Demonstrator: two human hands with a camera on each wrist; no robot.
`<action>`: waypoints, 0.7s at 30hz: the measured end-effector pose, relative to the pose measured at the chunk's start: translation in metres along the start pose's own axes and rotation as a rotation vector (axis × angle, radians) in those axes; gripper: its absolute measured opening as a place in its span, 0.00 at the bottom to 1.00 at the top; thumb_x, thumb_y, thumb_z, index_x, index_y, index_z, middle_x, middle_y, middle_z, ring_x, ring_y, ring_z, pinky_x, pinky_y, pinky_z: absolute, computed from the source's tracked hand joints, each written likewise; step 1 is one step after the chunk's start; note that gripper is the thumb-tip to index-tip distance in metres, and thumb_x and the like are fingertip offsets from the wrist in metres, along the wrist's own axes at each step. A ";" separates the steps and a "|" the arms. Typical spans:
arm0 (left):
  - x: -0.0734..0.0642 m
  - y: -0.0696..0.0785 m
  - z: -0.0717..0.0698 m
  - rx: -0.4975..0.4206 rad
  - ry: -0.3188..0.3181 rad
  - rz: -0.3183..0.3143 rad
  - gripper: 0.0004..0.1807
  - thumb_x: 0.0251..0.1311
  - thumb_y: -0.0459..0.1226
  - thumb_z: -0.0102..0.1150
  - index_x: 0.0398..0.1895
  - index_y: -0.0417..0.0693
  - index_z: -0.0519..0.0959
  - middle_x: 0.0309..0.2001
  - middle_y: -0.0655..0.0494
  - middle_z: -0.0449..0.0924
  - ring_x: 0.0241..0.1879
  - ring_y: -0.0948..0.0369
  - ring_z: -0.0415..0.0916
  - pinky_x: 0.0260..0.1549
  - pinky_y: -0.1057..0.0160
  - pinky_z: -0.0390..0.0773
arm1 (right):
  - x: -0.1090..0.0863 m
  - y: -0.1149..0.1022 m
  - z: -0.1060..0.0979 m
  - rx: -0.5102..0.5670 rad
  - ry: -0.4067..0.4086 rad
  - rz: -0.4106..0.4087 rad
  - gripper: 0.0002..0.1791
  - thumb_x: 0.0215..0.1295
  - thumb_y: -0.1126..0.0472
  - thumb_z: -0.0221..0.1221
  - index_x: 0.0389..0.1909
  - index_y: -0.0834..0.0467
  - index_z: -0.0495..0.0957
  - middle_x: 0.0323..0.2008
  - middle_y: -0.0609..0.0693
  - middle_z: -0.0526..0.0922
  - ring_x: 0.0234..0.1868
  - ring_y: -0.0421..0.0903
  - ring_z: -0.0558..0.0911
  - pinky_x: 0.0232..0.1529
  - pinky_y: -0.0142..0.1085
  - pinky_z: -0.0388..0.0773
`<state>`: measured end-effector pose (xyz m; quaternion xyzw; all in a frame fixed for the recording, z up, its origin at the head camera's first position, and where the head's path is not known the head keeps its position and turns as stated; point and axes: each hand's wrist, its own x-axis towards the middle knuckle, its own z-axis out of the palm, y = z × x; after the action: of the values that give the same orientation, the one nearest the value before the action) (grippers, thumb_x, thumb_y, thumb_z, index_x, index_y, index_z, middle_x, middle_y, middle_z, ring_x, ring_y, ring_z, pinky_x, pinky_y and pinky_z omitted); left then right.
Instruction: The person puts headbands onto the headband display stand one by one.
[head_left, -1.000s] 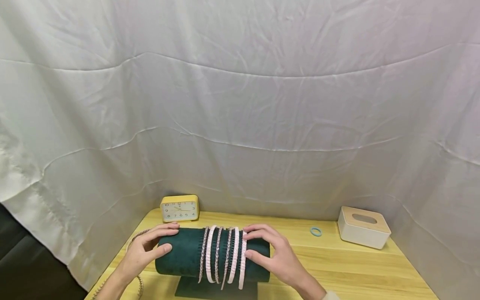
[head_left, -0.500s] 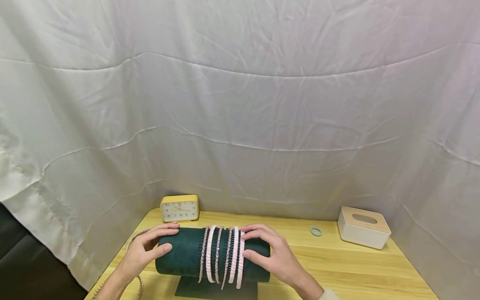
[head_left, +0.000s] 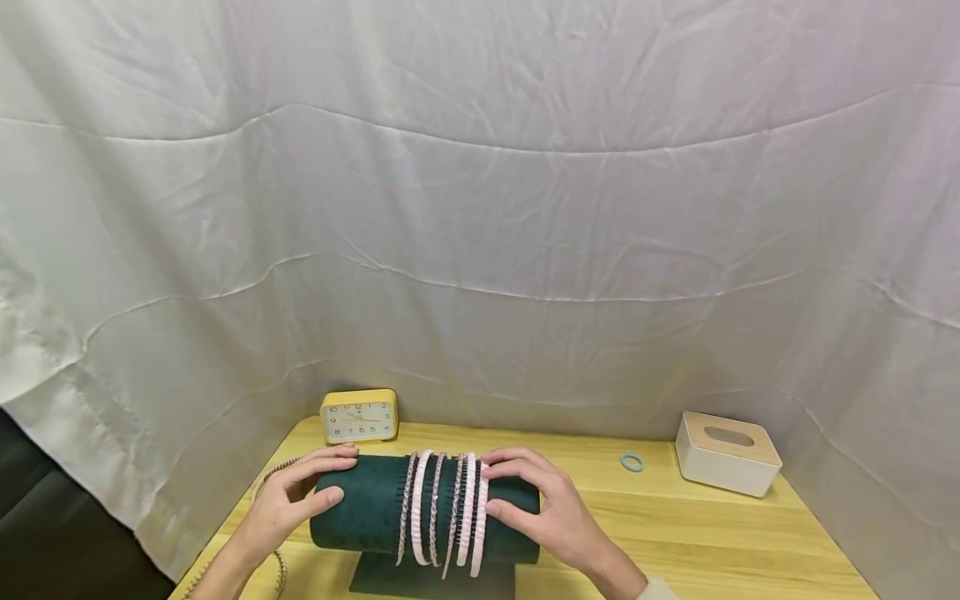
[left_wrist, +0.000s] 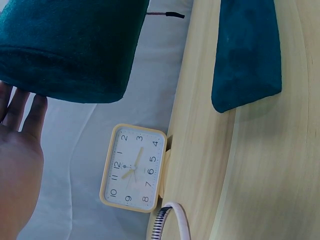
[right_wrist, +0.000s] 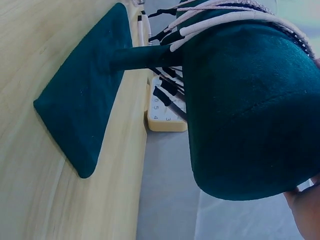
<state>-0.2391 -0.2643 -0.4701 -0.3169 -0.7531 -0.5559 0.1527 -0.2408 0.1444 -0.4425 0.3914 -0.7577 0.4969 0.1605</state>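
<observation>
A dark green padded headband stand (head_left: 360,508) carries several headbands, some pale pink and some thin and braided. My left hand (head_left: 281,504) holds the roll's left end, thumb in front and fingers over the top; in the left wrist view its fingertips touch the roll. My right hand (head_left: 551,508) pinches the rightmost pale pink headband (head_left: 479,537) between thumb and fingers. Close to its left hangs another pale pink headband (head_left: 466,525). In the right wrist view the headbands' dark tips (right_wrist: 162,95) hang below the roll, while the right hand's fingers are mostly hidden.
A yellow alarm clock (head_left: 360,417) stands at the back left. Beside my left arm lies another headband (head_left: 281,575), partly hidden. A blue ring (head_left: 632,462) and a white tissue box with wooden lid (head_left: 723,467) are at the right. Grey curtain (head_left: 525,350) backs the wooden table (head_left: 675,533).
My right hand has shifted slightly left, sliding the rightmost headband along the roll. Its neighbouring pale pink headband has also moved a little left. My left hand has stayed in place.
</observation>
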 end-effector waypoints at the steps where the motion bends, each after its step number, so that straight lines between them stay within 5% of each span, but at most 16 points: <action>1: 0.000 0.000 0.000 0.001 0.001 -0.001 0.22 0.69 0.19 0.61 0.64 0.35 0.84 0.70 0.58 0.82 0.72 0.72 0.76 0.71 0.78 0.70 | 0.000 0.000 0.000 -0.003 0.000 -0.002 0.16 0.72 0.59 0.73 0.58 0.44 0.86 0.64 0.47 0.85 0.65 0.46 0.85 0.65 0.32 0.82; 14: 0.000 0.002 0.000 0.038 0.018 -0.005 0.21 0.69 0.20 0.62 0.63 0.38 0.85 0.69 0.54 0.83 0.70 0.73 0.77 0.70 0.79 0.70 | -0.004 0.003 -0.001 -0.005 0.002 0.039 0.18 0.73 0.59 0.72 0.60 0.43 0.85 0.66 0.47 0.83 0.66 0.45 0.83 0.61 0.34 0.85; 21: -0.001 0.002 0.000 0.031 0.015 -0.003 0.22 0.69 0.20 0.62 0.64 0.37 0.84 0.70 0.50 0.82 0.71 0.72 0.76 0.71 0.79 0.70 | -0.010 0.005 -0.005 -0.055 0.012 0.091 0.21 0.73 0.56 0.72 0.63 0.39 0.83 0.68 0.46 0.82 0.69 0.44 0.81 0.69 0.37 0.80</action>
<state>-0.2371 -0.2640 -0.4687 -0.3094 -0.7609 -0.5468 0.1624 -0.2386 0.1547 -0.4496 0.3490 -0.7871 0.4851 0.1526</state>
